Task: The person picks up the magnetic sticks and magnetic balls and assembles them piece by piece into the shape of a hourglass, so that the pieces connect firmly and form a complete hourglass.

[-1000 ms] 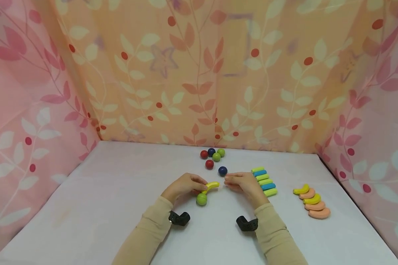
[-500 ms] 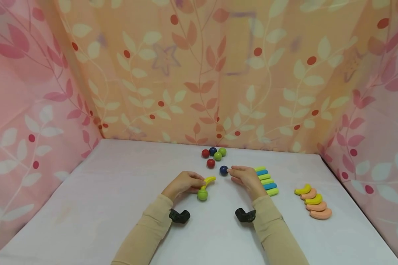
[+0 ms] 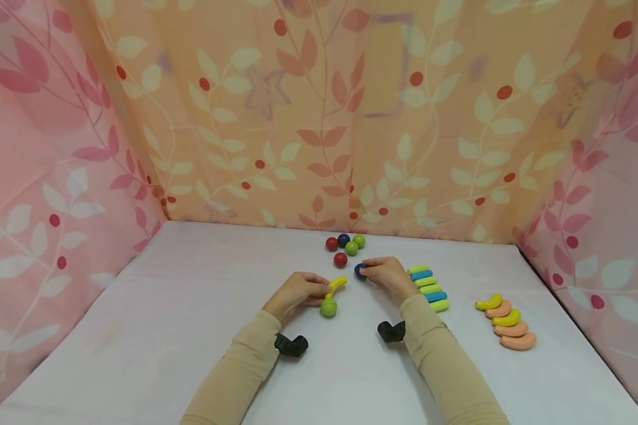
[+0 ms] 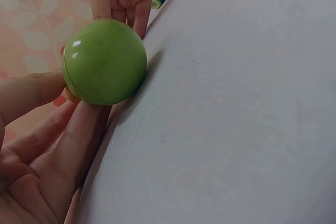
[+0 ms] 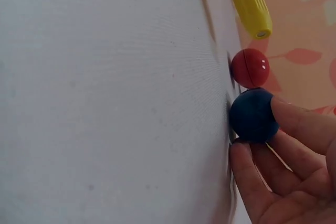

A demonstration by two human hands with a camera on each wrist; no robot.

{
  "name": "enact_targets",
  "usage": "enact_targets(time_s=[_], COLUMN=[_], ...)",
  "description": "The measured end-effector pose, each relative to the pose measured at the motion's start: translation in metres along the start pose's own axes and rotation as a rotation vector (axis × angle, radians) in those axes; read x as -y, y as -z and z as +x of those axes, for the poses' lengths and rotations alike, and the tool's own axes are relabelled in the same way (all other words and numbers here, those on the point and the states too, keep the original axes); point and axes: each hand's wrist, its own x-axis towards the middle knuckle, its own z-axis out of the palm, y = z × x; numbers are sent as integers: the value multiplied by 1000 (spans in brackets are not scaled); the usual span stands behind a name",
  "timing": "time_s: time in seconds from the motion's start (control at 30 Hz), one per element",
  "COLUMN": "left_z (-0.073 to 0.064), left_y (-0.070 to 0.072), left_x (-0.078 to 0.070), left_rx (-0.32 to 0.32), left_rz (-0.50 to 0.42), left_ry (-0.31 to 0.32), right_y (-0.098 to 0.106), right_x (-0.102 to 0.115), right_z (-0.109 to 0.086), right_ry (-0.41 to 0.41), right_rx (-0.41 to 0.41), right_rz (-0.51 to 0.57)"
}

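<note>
In the head view my left hand [image 3: 302, 293] pinches a yellow curved toy piece [image 3: 338, 283], banana-like in shape, with a green ball [image 3: 328, 307] at its lower end. That green ball [image 4: 105, 62] fills much of the left wrist view and hides most of the yellow piece. My right hand [image 3: 388, 275] has its thumb and fingers around a dark blue ball [image 5: 253, 115] on the table. Just beyond it lies a red ball [image 5: 250, 68] in the right wrist view. The yellow piece's free end [image 5: 257, 24] points toward the right hand.
Behind the hands sit more balls: red [image 3: 332, 244], blue [image 3: 343, 239] and green [image 3: 351, 248]. A row of green and blue sticks [image 3: 429, 288] lies right of my right hand. Further right are yellow and peach curved pieces [image 3: 510, 321]. Patterned curtains surround the white table [image 3: 138, 330].
My right hand has moved forward and slightly left, and its fingers now hold the dark blue ball. The left hand still grips the yellow piece, its free end turned further away from me.
</note>
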Motion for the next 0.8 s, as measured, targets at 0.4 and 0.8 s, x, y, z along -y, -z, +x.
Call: enact_targets(time_s=[0.4,0.8], left_z=[-1,-1], left_y=[0,-4], left_x=[0,-1], left_rx=[-38,-26], left_rz=[-24,-13], left_ry=[-3,-1], right_y=[-5,-10], right_x=[-6,-6], right_z=[-18,-24], right_ry=[65,78], right_rx=[8,-5], right_rz=[-60,-26])
